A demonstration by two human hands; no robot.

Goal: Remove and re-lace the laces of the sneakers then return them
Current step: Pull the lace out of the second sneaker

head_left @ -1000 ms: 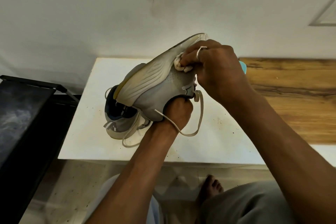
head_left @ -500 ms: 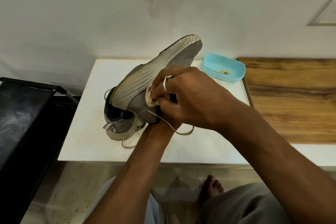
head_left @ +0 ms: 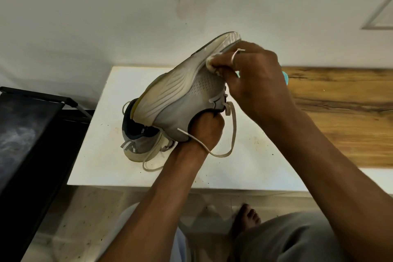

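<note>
My left hand (head_left: 205, 127) is pushed into the mouth of the grey mesh sneaker (head_left: 191, 95) with the ribbed off-white sole. The knuckles are bent at the dark collar and the fingertips are out of sight inside, so the hand grips the shoe from within. It holds the shoe up over the white table top (head_left: 255, 155), toe high and away from me, sole turned up and to my left.

My right hand (head_left: 255, 78) is clenched round a small pale cloth wad (head_left: 212, 62). The fingers (one wears a thin silver ring (head_left: 235, 56)) press it against the grey upper just under the edge of the sole, near the toe. The thumb is hidden behind the cloth.

A flat cream lace (head_left: 232, 125) hangs loose from the eyelets just below my right hand. It loops down and crosses my left wrist, and one tipped end lies over the heel of the shoe. Neither hand's fingers touch it.

The second sneaker (head_left: 140, 142), grey with a dark lining, lies on the table under the raised heel. Its own lace trails toward the table's near edge.

A turquoise plastic tub (head_left: 285, 76) shows as a sliver behind my right hand. To the right lies a brown wooden counter (head_left: 340, 112), to the left a black metal rack (head_left: 32, 134). My bare foot (head_left: 246, 217) rests on the floor below.
</note>
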